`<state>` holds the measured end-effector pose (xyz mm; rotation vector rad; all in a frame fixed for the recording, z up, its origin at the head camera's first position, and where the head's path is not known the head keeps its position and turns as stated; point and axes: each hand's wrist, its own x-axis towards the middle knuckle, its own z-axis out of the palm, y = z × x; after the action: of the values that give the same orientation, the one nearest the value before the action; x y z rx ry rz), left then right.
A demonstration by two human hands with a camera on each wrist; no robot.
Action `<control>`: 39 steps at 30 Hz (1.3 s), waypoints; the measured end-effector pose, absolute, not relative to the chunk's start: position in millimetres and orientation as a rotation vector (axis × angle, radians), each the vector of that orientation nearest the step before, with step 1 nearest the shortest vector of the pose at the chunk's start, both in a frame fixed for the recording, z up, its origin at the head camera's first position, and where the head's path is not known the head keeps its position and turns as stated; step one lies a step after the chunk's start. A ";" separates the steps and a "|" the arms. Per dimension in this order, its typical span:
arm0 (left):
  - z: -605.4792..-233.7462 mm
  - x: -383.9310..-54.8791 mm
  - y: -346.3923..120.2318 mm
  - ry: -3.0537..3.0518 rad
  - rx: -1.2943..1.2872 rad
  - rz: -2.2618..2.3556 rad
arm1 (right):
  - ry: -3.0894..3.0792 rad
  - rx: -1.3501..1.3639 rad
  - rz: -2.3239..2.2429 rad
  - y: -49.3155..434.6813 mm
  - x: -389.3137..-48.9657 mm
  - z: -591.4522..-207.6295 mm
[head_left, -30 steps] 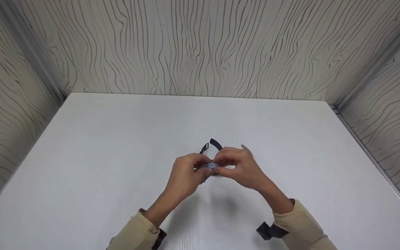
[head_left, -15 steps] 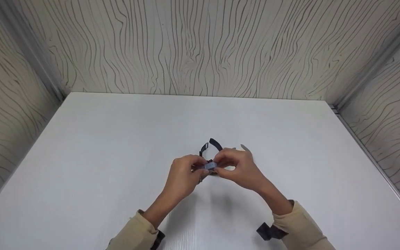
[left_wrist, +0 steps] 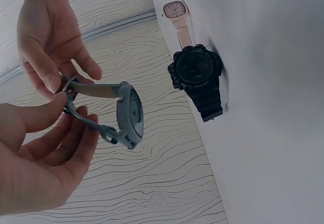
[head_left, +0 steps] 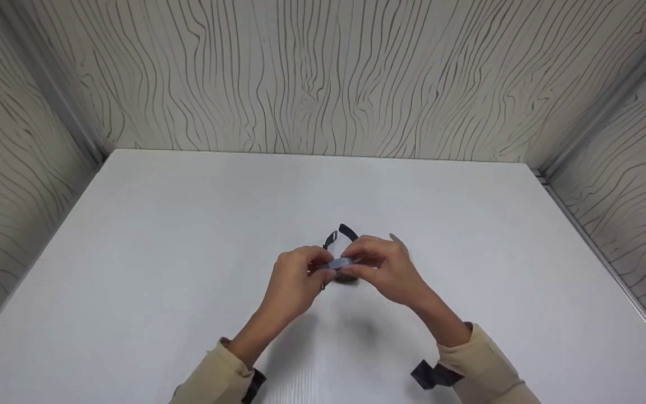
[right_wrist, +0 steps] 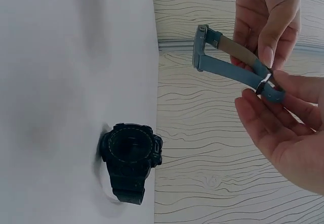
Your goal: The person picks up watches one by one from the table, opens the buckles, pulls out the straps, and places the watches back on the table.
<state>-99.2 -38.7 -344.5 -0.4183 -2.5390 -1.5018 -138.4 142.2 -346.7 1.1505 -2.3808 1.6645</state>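
A blue-grey wristwatch [left_wrist: 130, 115] with a strap brown on its inner side is held up in the air, its strap bent into a loop. In the head view, only the strap's blue part [head_left: 340, 263] shows between the fingertips. My left hand [head_left: 292, 283] pinches the strap near the buckle from the left. From the right, my right hand [head_left: 393, 275] pinches the other part of the strap. In the right wrist view, the metal buckle [right_wrist: 264, 82] lies around the overlapping strap, between both hands. Fingers hide part of the strap end.
A chunky black watch [left_wrist: 195, 68] lies on the white table [head_left: 188, 224] beyond the hands, its strap [head_left: 348, 231] partly hidden in the head view. A pink watch [left_wrist: 175, 10] lies beside it. Wood-patterned panels [head_left: 306, 84] enclose the back and sides.
The fingers have shifted slightly on the blue-grey strap, and its angle between the fingertips has changed a little. The right hand's fingertips have moved slightly left. The other watches have stayed put.
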 end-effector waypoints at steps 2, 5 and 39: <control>-345.3 -99.8 -40.7 -2.527 -0.405 -1.568 | -2.380 1.092 1.788 144.4 -138.8 -345.3; -346.7 -99.9 -42.2 -2.523 -0.390 -1.613 | -2.401 1.025 1.908 147.8 -139.7 -344.3; -351.6 -104.8 -37.3 -2.553 -0.450 -1.641 | -2.278 1.047 2.241 155.3 -144.4 -350.3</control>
<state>-104.8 -37.3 -351.6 -0.4500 -2.5534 -1.6409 -144.4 155.3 -350.3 1.0472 -2.2781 2.2410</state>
